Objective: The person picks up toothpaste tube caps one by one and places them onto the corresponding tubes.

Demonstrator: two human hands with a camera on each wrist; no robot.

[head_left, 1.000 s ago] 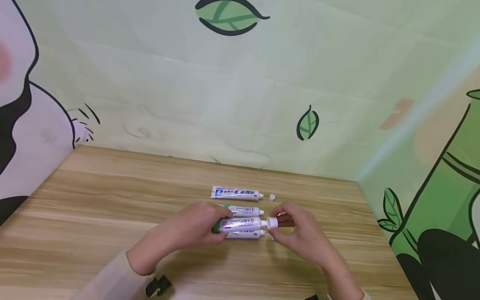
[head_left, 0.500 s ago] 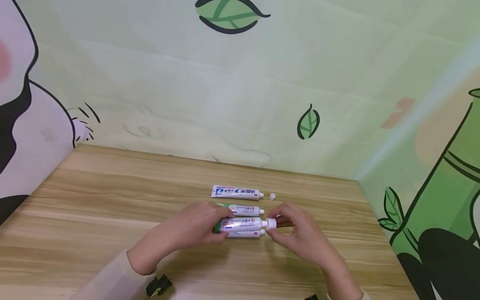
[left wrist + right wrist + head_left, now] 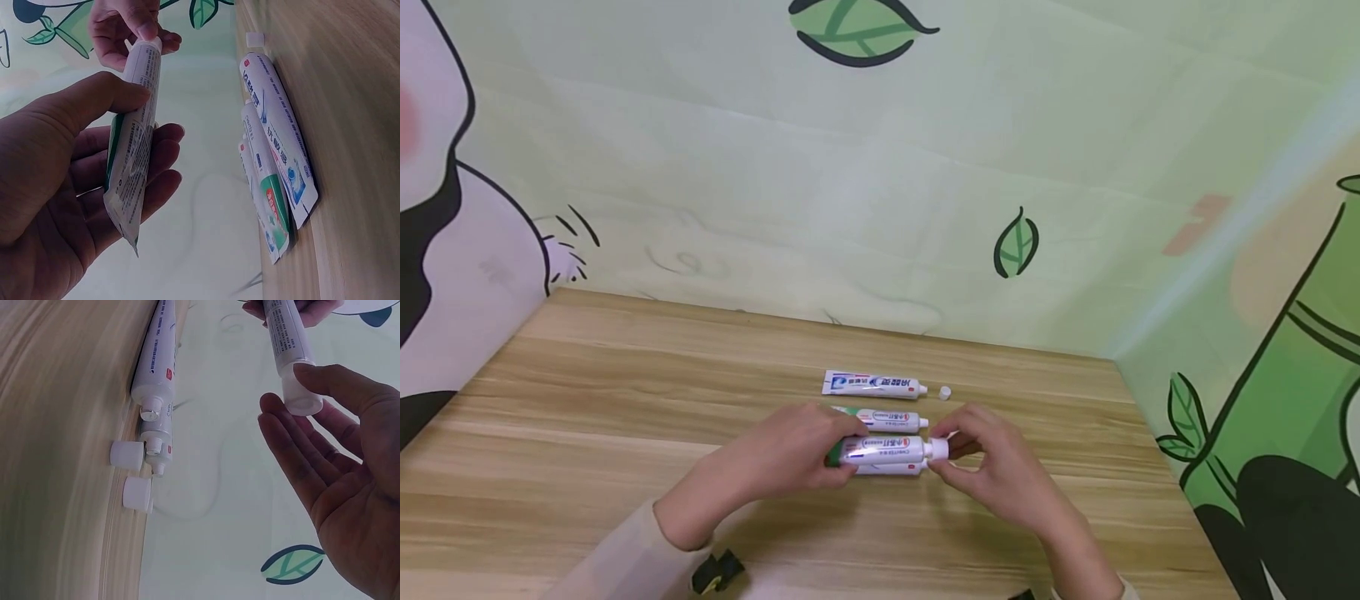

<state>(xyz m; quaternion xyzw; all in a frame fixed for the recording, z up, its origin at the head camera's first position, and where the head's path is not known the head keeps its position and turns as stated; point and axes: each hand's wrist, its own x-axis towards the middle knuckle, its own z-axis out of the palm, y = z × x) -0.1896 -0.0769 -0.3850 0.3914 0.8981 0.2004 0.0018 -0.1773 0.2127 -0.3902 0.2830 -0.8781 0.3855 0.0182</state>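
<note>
My left hand [image 3: 797, 446] grips a white-and-green toothpaste tube [image 3: 883, 451], thumb on one side and fingers on the other. The tube is held above the wooden table, its neck toward the right. At that end my right hand [image 3: 996, 458] pinches a white screw cap [image 3: 938, 448] between thumb and fingers. The cap sits over the nozzle, which it hides. In the right wrist view the thumb lies on the side of the cap, with the fingertips opposite. Beneath the held tube lies another toothpaste tube [image 3: 887, 469], partly covered in the head view.
Two more toothpaste tubes lie farther back, a green-ended one [image 3: 891, 420] and a blue-and-white one [image 3: 872, 385]. Their nozzles are bare. A loose cap [image 3: 945, 393] is beside the farthest tube; others [image 3: 127, 455] show in the right wrist view. A printed backdrop [image 3: 737, 208] borders the table.
The right hand has moved slightly left with the cap. A stretch of nozzle showed earlier; now the cap sits against the tube's shoulder. The left hand stays in place.
</note>
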